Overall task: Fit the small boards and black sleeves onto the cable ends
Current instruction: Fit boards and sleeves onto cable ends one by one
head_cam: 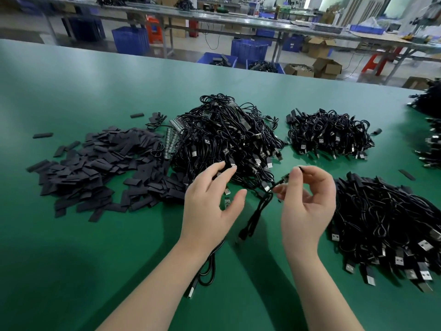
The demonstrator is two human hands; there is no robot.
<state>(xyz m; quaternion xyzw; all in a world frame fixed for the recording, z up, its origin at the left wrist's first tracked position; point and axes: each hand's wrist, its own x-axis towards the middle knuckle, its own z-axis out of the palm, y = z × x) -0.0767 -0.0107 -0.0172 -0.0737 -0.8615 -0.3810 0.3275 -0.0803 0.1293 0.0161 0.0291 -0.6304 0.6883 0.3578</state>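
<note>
Here, a black cable (pixel 256 215) is hanging from the right hand (pixel 307 201), whose thumb and fingertips are pinching its upper end together with a small part at roughly (pixel 285 179); whether that part is a board cannot be told. The cable's lower loop is trailing down toward the green bench (pixel 71 235). The left hand (pixel 211 204) is hovering just beside it with fingers spread and relaxed, gripping nothing. Two small boards (pixel 227 195) are lying on the bench between the left thumb and fingers. A second loose cable (pixel 207 271) is lying partly under the left forearm, its USB plug pointing toward the near edge. Behind the hands, a large heap of USB cables (pixel 226 137) is sitting mid-bench, with strips of small boards (pixel 170 142) leaning at its left flank. Left of these, a spread of flat black sleeves (pixel 95 170) is covering the bench. Further cable piles are lying at right rear (pixel 329 134) and right front (pixel 391 225). Blue crates (pixel 130 40) are standing on the floor beyond.
</note>
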